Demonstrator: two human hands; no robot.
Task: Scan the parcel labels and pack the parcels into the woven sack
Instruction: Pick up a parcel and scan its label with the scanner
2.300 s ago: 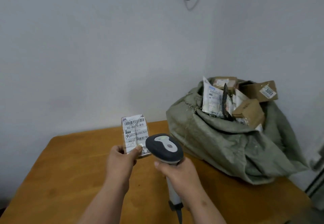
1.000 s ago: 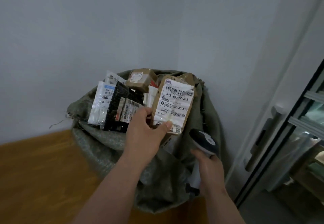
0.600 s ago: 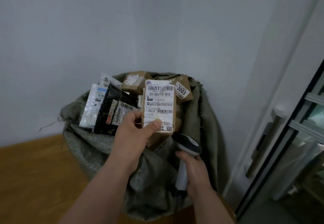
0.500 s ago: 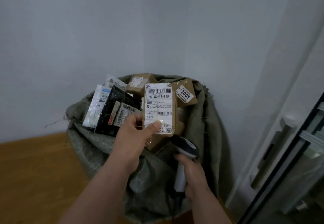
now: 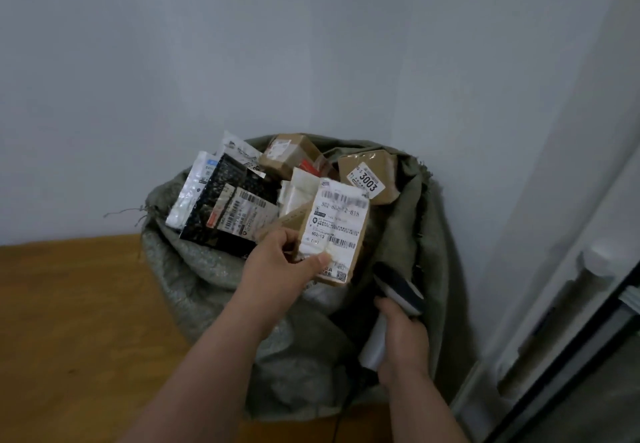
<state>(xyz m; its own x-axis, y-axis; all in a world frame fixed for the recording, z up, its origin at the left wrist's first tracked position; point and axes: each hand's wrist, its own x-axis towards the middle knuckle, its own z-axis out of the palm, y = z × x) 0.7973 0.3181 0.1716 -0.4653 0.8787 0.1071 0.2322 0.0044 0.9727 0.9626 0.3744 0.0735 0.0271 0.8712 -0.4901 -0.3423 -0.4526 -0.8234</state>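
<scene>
parcel (image 5: 332,234): small brown box, white barcode label facing up, print blurred | left hand (image 5: 277,262) pinches its lower edge, thumb on label, over the open sack (image 5: 194,269) | right hand (image 5: 401,338) wrapped around scanner (image 5: 398,290) handle | versus half a second ago: parcel tilted right, lower among the packed parcels

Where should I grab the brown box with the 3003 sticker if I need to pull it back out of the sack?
Probably by its top half, coming from above. The brown box sits tilted at the back of the woven sack, upper corner and labelled face exposed. Its lower part is wedged behind the parcel in the left hand, and sack fabric crowds its right side. Pinch across the two bare side faces near the top.
</scene>
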